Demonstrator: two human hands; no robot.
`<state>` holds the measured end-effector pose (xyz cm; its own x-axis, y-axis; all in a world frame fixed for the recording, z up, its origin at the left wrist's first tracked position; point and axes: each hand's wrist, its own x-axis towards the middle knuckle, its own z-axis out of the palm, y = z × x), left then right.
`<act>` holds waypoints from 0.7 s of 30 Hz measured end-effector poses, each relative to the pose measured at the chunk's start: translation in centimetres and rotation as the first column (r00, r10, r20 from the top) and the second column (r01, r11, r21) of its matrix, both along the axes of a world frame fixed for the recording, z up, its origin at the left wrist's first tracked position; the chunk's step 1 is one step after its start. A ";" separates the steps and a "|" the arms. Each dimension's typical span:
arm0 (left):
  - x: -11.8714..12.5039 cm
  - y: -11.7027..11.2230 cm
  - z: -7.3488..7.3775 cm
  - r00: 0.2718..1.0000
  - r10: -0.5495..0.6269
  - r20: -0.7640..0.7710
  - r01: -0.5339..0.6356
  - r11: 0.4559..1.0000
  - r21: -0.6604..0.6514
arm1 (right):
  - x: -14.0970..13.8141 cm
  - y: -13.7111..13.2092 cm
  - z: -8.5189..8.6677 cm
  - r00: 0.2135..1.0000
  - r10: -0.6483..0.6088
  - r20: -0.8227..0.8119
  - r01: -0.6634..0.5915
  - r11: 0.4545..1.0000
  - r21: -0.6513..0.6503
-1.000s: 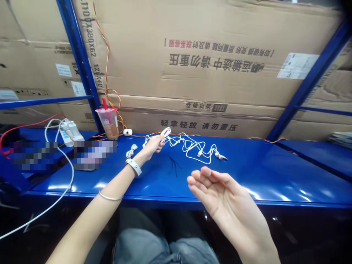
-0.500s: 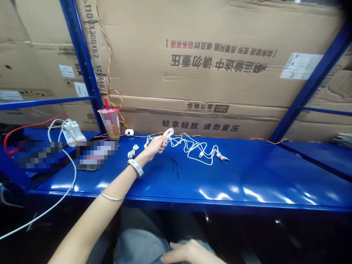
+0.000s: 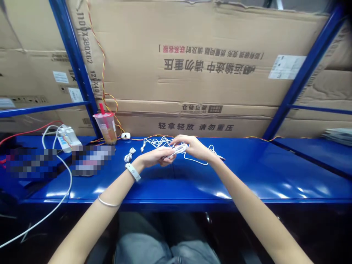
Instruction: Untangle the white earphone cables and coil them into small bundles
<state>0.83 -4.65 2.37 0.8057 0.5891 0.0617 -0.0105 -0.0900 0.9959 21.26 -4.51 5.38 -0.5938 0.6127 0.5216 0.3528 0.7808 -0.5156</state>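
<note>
My left hand [image 3: 160, 156] is closed around a coiled white cable [image 3: 180, 148], held just above the blue shelf [image 3: 255, 168]. From the other side my right hand [image 3: 194, 146] grips the same coil, its fingers bent over the top. Behind both hands lies a tangle of white cables [image 3: 154, 142], partly hidden by them. One loose cable [image 3: 196, 160] with a plug end shows past my right wrist. A small tied cable bundle [image 3: 129, 154] rests left of my left hand.
A drink cup [image 3: 106, 128] with a red straw stands at the back left, near a small white device [image 3: 125, 135]. Farther left are a white power strip [image 3: 68, 138] and a blurred flat item [image 3: 92, 161]. Cardboard [image 3: 132, 69] walls the back between blue posts [image 3: 310, 62].
My right hand has risen from my lap to the coil in my left hand. The left hand has come slightly nearer and lower with the coil. The view has shifted a little.
</note>
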 end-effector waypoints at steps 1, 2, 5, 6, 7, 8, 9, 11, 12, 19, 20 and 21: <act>0.0 0.0 0.0 1.000 -0.005 0.005 0.005 1.000 -0.001 | -0.3 0.3 -0.2 1.000 -0.006 -0.006 0.006 1.000 -0.006; -0.1 0.1 0.0 1.000 -0.007 0.015 0.007 1.000 -0.004 | -0.4 0.4 -0.3 0.999 -0.022 -0.025 0.022 1.000 -0.014; -0.2 0.2 -0.1 0.999 0.009 0.044 -0.008 1.000 -0.018 | -0.5 0.6 -0.8 0.993 -0.053 -0.102 0.048 0.998 -0.051; -0.2 0.3 -0.1 0.999 0.023 0.047 -0.022 1.000 -0.020 | -0.5 0.7 -1.0 0.992 -0.055 -0.118 0.048 0.997 -0.064; -0.2 0.3 -0.1 0.998 0.037 0.047 -0.036 0.999 -0.021 | -0.4 0.8 -1.2 0.990 -0.060 -0.127 0.050 0.996 -0.074; -0.2 0.3 -0.1 0.998 0.046 0.041 -0.045 0.999 -0.018 | -0.3 0.9 -1.3 0.989 -0.065 -0.132 0.055 0.995 -0.078; -0.2 0.2 0.0 0.999 0.046 0.029 -0.046 0.999 -0.009 | -0.2 1.0 -1.4 0.988 -0.073 -0.136 0.063 0.995 -0.076; -0.1 0.0 0.0 0.999 0.040 -0.001 -0.040 0.999 0.021 | 0.0 1.3 -1.5 0.987 -0.083 -0.137 0.075 0.995 -0.066; -0.1 -0.1 0.0 0.999 0.035 -0.018 -0.035 0.999 0.041 | 0.1 1.3 -1.6 0.988 -0.083 -0.132 0.075 0.995 -0.065; 0.5 0.1 -0.1 0.992 0.106 -0.068 -0.095 0.983 0.158 | 0.5 1.6 -2.0 0.988 -0.145 -0.061 0.141 0.988 -0.066; 0.6 0.2 -0.2 0.989 0.129 -0.067 -0.116 0.978 0.174 | 0.4 1.6 -2.2 0.985 -0.164 -0.045 0.162 0.985 -0.055; 0.7 0.3 -0.2 0.986 0.151 -0.063 -0.137 0.972 0.190 | 0.4 1.7 -2.4 0.983 -0.182 -0.034 0.180 0.983 -0.038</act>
<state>1.52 -4.35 2.20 0.7198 0.6834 0.1214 0.0919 -0.2671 0.9593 21.63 -2.81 3.01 -0.4522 0.7262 0.5179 0.4669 0.6875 -0.5563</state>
